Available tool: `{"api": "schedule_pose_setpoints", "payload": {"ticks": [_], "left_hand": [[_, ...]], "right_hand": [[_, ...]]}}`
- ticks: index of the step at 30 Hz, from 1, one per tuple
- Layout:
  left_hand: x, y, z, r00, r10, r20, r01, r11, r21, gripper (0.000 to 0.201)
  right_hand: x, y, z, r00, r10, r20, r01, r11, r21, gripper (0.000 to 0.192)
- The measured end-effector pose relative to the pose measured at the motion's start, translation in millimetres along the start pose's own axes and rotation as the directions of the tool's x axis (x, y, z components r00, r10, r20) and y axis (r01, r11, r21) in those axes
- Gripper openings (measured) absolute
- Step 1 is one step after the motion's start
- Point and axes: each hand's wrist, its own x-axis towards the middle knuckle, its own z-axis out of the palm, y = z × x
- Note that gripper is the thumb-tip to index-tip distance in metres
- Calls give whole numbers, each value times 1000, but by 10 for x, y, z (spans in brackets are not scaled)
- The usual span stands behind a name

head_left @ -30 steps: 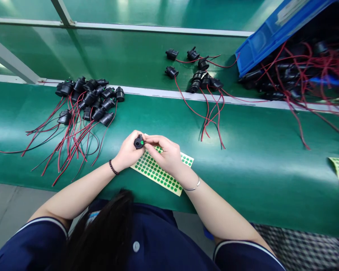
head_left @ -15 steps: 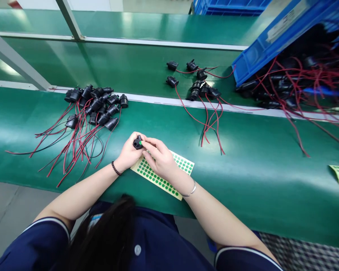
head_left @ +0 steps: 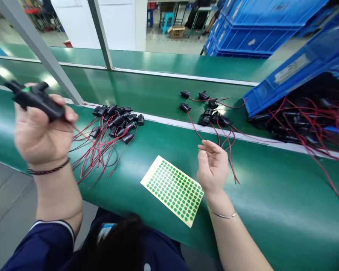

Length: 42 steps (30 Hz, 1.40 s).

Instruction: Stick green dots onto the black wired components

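Raised at the far left, my left hand (head_left: 45,131) is closed around a small black water pump (head_left: 38,98) with two nozzles and a trailing red wire. A green dot shows on the pump between its nozzles, partly blurred. My right hand (head_left: 213,167) hovers over the bench to the right, fingers loosely curled and apart, with nothing visible in it. One loose pump's red wire passes behind its fingertips; whether they touch cannot be told. Between the hands, a yellowish sheet of green dot stickers (head_left: 172,190) lies flat on the green bench.
A heap of black pumps (head_left: 118,120) with red wires lies left of centre. Several more pumps (head_left: 207,116) rest beyond the right hand. At right, a tilted blue crate (head_left: 288,75) spills pumps and wires. Grey metal posts (head_left: 45,52) rise at back left.
My left hand has carried the pump up and to the left, away from my right hand. My right hand has moved right, uncovering the sticker sheet. The camera view has tilted up.
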Motion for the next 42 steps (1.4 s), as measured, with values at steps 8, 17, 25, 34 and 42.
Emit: {"api": "schedule_pose_setpoints", "payload": {"ticks": [8, 17, 25, 34, 42], "left_hand": [[579, -1086, -857, 979, -187, -87, 177, 544, 820, 34], [419, -1908, -1153, 983, -169, 68, 73, 705, 705, 41], [-127, -1291, -486, 950, -244, -193, 311, 770, 557, 28], [-669, -1365, 843, 563, -753, 341, 800, 391, -455, 46], [-831, -1528, 884, 881, -473, 33, 463, 842, -276, 47]], "right_hand": [[390, 428, 76, 934, 35, 355, 114, 914, -389, 26], [1443, 887, 572, 880, 308, 362, 115, 601, -791, 31], [1739, 816, 1018, 873, 381, 305, -35, 673, -739, 28], [953, -244, 962, 676, -217, 704, 309, 951, -3, 13], [520, -290, 717, 642, -343, 686, 531, 844, -75, 11]]}}
